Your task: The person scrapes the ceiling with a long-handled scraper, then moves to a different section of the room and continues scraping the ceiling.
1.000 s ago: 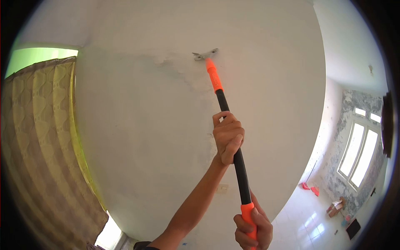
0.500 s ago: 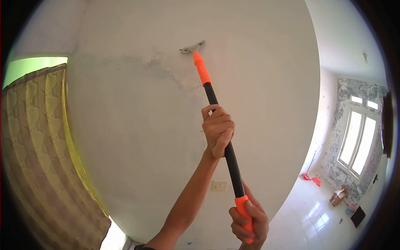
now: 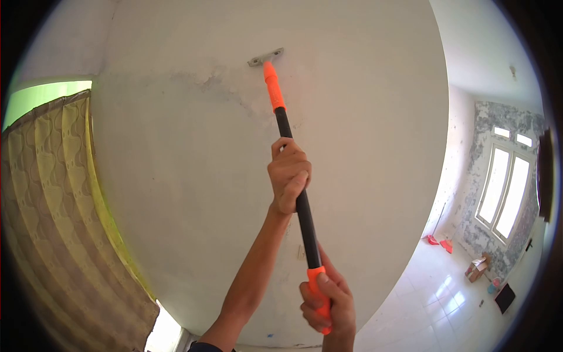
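A long-handled scraper [image 3: 306, 226] with a black shaft and orange grips slants up across the view. My left hand [image 3: 290, 175] is wrapped round the middle of its shaft. Lower down, my right hand [image 3: 329, 299] grips the orange end of the handle, thumb lying along it. The scraper's grey metal head [image 3: 265, 57] is up at the white wall [image 3: 193, 176], tilted with its right end higher. Just left of the head, the wall has a rough, stained patch [image 3: 214, 82] of peeling paint.
A patterned curtain [image 3: 53, 205] hangs at the left. Behind the shaft is a wall switch [image 3: 301, 252]. To the right, past the wall's edge, are a window [image 3: 503, 190], a tiled floor [image 3: 422, 299], a red dustpan [image 3: 433, 240] and a cardboard box [image 3: 479, 267].
Both hands and the scraper have shifted left and slightly up in view. The scraper head has moved up and left across the wall. Both grips stay as they were.
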`<state>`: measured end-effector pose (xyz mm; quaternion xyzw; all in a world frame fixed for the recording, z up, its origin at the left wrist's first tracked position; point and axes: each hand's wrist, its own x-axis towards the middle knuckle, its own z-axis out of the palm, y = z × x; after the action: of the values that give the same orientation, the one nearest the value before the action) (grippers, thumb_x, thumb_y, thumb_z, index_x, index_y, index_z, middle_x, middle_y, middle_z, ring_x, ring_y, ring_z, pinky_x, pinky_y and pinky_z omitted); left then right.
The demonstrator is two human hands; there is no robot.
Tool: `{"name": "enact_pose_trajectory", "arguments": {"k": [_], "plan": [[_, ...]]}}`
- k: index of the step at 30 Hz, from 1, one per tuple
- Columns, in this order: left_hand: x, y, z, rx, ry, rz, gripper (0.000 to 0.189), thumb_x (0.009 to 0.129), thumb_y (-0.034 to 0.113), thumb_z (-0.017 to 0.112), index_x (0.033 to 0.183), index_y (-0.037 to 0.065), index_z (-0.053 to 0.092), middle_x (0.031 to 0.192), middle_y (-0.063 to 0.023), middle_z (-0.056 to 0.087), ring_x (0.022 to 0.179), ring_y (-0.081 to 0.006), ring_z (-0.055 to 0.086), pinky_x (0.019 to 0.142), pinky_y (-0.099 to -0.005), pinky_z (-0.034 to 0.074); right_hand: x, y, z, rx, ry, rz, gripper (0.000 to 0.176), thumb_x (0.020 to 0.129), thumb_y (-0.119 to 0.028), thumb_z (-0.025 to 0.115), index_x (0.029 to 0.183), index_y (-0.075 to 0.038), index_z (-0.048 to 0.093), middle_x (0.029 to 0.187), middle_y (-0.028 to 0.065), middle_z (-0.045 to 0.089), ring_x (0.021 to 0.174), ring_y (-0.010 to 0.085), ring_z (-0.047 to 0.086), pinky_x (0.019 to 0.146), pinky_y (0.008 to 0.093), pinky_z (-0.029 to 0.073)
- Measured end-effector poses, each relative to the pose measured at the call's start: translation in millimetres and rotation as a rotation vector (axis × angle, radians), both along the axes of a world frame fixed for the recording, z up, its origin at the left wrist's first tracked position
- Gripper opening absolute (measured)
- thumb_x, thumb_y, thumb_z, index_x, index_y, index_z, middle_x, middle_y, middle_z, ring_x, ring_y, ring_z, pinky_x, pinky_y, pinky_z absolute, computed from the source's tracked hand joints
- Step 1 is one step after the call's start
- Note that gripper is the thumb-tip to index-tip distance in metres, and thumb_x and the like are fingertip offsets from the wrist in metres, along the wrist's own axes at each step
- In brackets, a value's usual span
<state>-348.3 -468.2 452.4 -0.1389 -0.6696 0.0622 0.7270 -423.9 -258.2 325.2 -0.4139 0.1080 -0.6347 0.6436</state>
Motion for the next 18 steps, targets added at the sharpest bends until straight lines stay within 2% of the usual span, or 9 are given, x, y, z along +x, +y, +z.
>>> {"name": "enact_pose_trajectory", "arguments": {"k": [6,9,10,14,18], "plan": [[-22,-13,7,-0.064,0.044,0.057,0.028,0.072,0.026,0.045,0.052,0.007,0.042,0.052,-0.004,0.037,0.059,-0.0209,0.038,0.085,-0.0381,0.032,-33,-8,10,-0.007,-0.021,-0.009,0.057,0.105,-0.017,0.043,0.159,-0.013,0.023,0.061,0.0027,0.037,0.033,0.0075,0.025,0.028,0.0226,0.027],[-34,-10,9,-0.057,0.077,0.067,0.032,0.073,0.028,0.044,0.048,0.01,0.034,0.05,-0.0029,0.036,0.06,-0.019,0.036,0.084,-0.0355,0.032,-46,-8,12,-0.037,-0.006,0.014,0.058,0.105,-0.018,0.042,0.159,-0.012,0.022,0.06,0.003,0.037,0.032,0.0078,0.025,0.028,0.0226,0.028],[-30,-8,9,-0.052,0.045,0.064,0.027,0.069,0.027,0.046,0.052,0.008,0.041,0.053,-0.0045,0.038,0.06,-0.0212,0.038,0.083,-0.0369,0.032,-47,-9,11,-0.032,-0.015,0.024,0.057,0.106,-0.018,0.042,0.159,-0.013,0.022,0.06,0.0031,0.037,0.032,0.008,0.025,0.028,0.0227,0.028],[-13,-13,7,-0.067,-0.025,0.118,0.028,0.067,0.029,0.045,0.05,0.008,0.039,0.052,-0.0042,0.036,0.059,-0.0212,0.036,0.08,-0.0362,0.033,-26,-13,0,-0.006,-0.008,0.051,0.058,0.107,-0.021,0.042,0.16,-0.017,0.02,0.062,0.0034,0.039,0.034,0.009,0.028,0.03,0.0235,0.029],[5,-9,9,-0.04,-0.064,0.088,0.028,0.067,0.028,0.047,0.05,0.008,0.036,0.052,-0.0042,0.034,0.059,-0.0214,0.035,0.084,-0.0348,0.035,-2,-7,10,-0.024,0.016,0.062,0.059,0.107,-0.023,0.043,0.161,-0.017,0.019,0.062,0.0022,0.04,0.035,0.0088,0.031,0.032,0.0243,0.029]]}}
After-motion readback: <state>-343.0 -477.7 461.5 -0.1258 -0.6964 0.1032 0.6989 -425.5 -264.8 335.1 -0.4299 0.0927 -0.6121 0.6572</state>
